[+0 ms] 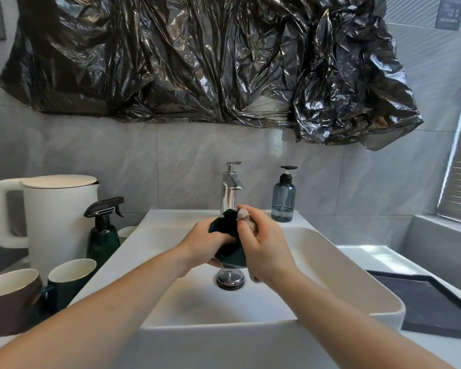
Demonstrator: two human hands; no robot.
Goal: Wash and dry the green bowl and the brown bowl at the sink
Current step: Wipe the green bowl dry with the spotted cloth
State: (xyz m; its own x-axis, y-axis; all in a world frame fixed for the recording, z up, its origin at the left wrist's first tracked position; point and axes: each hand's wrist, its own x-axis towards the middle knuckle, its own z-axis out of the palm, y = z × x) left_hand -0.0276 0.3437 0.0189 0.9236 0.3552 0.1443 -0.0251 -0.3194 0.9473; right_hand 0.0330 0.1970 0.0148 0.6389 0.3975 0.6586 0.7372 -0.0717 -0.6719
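Green bowl (228,237), tilted over the sink (330,251) near the tap (230,187): left hand (205,242) grips its rim, right hand (261,241) pinches a cloth (243,214) against it. Wet glaze may slip and chip on the basin. Brown bowl: cannot tell where.

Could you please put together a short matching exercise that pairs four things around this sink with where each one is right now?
Things:
1. green bowl
2. soap dispenser
3. kettle
4. drain plug

Places:
A. at the bottom of the basin
B. on the sink ledge, right of the faucet
C. held over the basin in the left hand, with the right hand pressing a cloth to it
D. on the counter left of the sink, behind the spray bottle

Pairs: 1-C, 2-B, 3-D, 4-A
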